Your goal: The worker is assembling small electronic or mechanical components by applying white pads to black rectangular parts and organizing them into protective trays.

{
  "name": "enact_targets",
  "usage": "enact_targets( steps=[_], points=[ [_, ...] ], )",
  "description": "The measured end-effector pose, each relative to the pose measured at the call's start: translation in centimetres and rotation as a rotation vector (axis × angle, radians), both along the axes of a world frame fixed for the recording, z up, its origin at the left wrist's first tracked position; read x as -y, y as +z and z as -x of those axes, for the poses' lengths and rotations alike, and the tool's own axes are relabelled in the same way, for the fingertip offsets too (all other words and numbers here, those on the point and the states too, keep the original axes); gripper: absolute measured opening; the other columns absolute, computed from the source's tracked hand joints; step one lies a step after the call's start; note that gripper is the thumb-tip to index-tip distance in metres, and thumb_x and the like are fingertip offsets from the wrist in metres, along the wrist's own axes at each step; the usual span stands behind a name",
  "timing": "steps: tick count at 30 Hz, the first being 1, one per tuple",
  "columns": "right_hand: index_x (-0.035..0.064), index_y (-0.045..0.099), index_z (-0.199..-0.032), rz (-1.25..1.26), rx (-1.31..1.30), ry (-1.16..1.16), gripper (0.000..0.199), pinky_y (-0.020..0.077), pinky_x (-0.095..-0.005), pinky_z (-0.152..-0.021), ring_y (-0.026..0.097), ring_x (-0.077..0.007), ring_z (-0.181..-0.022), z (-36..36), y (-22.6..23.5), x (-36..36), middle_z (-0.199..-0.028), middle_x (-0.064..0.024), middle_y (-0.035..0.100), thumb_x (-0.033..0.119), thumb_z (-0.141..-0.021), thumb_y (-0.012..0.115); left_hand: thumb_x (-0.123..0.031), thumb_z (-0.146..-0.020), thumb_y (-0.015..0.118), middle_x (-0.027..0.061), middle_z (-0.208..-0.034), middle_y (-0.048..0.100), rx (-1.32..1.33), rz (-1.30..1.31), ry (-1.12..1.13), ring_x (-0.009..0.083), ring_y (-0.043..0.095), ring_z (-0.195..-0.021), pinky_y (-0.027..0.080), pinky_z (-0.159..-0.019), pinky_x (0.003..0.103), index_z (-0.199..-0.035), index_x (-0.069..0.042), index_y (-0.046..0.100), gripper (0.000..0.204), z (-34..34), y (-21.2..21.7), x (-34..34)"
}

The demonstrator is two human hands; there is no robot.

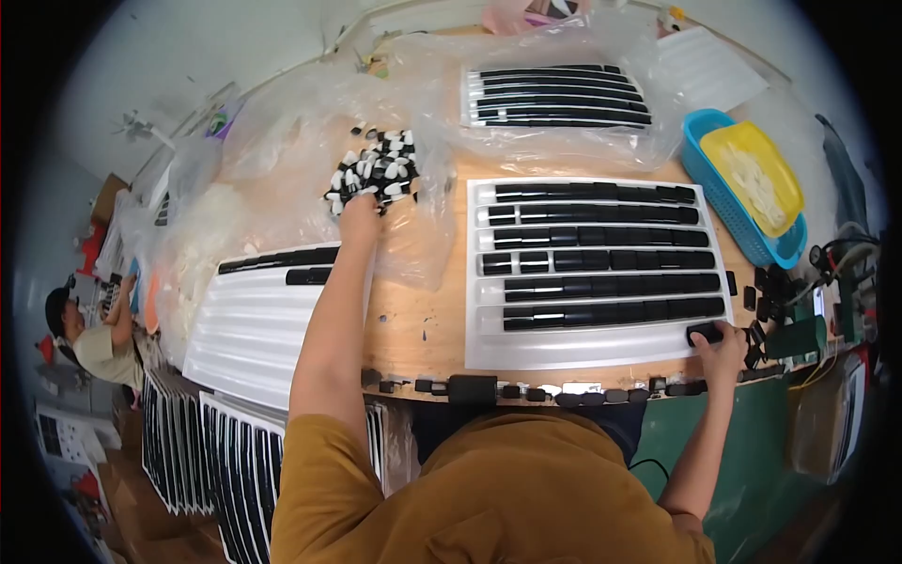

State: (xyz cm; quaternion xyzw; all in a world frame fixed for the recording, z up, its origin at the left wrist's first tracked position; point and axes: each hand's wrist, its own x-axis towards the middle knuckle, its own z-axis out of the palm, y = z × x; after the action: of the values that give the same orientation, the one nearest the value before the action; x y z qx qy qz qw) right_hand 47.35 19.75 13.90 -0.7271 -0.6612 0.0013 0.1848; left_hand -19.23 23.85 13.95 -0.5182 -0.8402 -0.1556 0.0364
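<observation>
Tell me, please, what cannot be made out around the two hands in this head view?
- Left hand: fingertips buried in the pile of black and white parts; grip unclear.
- Right hand: fingers cover part of a black piece; whether it is gripped or only touched is unclear.
- Pieces along the table edge: too small to identify.
- Yellow tray: contents blurred.

Left arm stretched far forward, left hand [360, 209] palm down, fingers curled at the tips. Right arm bent, right hand [722, 340] low to the side, fingers closed in a pinch.
</observation>
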Motion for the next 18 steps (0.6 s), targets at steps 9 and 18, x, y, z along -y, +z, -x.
enact_targets(
  steps=[9,18],
  points=[
    [0.0035,0.052,-0.111,-0.043,-0.53,0.052,0.046,0.0484,-0.0307,-0.066,0.057,-0.0178,-0.073,4.1,0.8,0.7,-0.088,-0.0075,0.061,0.01,-0.073,0.078,-0.008,-0.085,0.063,0.0052,-0.087,0.066,0.667,-0.711,-0.14,0.0105,0.058,-0.073,0.048,-0.064,0.026,-0.09,-0.002,0.06,0.009,-8.5,9.0,5.8],
    [0.0002,0.056,-0.11,0.568,-1.591,0.467,0.02,0.0544,-0.0251,-0.063,0.066,-0.0151,-0.072,15.0,6.7,2.7,-0.084,-0.01,0.066,0.007,-0.091,0.06,0.0,-0.091,0.057,0.001,-0.096,0.064,1.286,-0.008,-0.56,0.0055,0.054,-0.079,0.045,-0.07,0.02,-0.117,-0.003,0.062,0.027,-27.8,7.0,12.7]
  ],
)
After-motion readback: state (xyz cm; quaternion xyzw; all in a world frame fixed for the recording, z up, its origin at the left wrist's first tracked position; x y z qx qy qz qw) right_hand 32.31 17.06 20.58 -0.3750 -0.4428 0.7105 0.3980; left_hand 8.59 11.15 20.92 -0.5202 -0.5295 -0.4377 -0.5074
